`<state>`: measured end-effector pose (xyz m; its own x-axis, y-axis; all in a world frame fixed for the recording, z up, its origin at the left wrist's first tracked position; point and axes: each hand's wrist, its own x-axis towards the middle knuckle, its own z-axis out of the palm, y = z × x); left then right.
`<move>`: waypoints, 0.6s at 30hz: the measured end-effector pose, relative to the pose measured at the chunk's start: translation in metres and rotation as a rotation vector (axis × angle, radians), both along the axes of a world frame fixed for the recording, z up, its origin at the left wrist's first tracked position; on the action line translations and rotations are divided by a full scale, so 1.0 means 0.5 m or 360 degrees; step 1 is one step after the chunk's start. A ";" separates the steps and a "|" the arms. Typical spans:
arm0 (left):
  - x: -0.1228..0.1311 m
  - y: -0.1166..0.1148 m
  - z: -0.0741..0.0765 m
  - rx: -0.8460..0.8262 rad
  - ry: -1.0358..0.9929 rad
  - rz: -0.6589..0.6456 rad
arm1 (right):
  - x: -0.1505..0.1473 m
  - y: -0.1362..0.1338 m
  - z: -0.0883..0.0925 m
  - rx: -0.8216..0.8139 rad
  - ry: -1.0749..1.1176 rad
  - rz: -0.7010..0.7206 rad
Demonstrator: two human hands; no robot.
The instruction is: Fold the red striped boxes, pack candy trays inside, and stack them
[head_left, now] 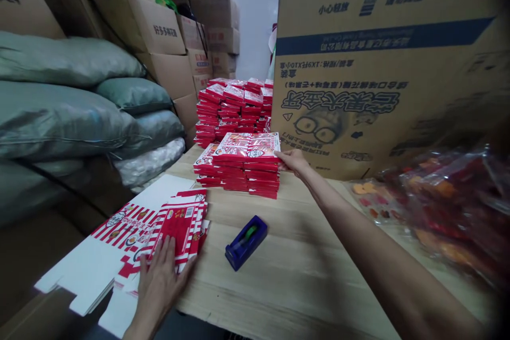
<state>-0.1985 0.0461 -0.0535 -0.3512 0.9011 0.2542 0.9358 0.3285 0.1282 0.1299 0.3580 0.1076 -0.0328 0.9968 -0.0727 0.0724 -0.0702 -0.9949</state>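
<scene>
My left hand [159,273] lies flat, fingers spread, on a printed red-and-white box blank [177,228]. Under and beside that blank are other unfolded cardboard blanks [147,191], some with their white sides showing. Across the table my right hand [294,161] pinches the right edge of a red-and-white box [247,146] with a clear window. That box sits level on top of a short stack of similar boxes [235,178]; whether it touches the one below all along cannot be seen. A blue tape dispenser [246,241] with a green core stands between my hands.
Behind the short stack rises a larger pile of red boxes [231,106]. A big carton [342,69] stands at the right rear. Clear bags of colourful sweets [442,196] lie at right. Full sacks [59,111] and stacked cartons [159,32] line the left, beyond the wooden table [295,276].
</scene>
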 end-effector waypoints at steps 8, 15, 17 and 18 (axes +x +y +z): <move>0.025 -0.027 0.066 -0.0045 -0.0158 -0.0051 | 0.085 -0.177 -0.041 0.0379 -0.0121 0.0086; 0.065 -0.092 0.200 0.1120 -0.0315 0.0284 | 0.121 -0.482 -0.204 0.0076 0.0042 0.0410; 0.135 -0.113 0.226 0.1260 -0.0746 0.0350 | 0.109 -0.541 -0.238 -0.0127 0.0227 0.0418; 0.179 -0.121 0.226 0.1197 -0.1081 0.0282 | 0.102 -0.565 -0.249 -0.0202 0.0346 0.0399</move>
<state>-0.1092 -0.0144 0.0596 -0.7438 0.5121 0.4295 0.5349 0.0706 0.8420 0.1806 0.0757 -0.0167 -0.3037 0.9392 -0.1600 -0.1096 -0.2012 -0.9734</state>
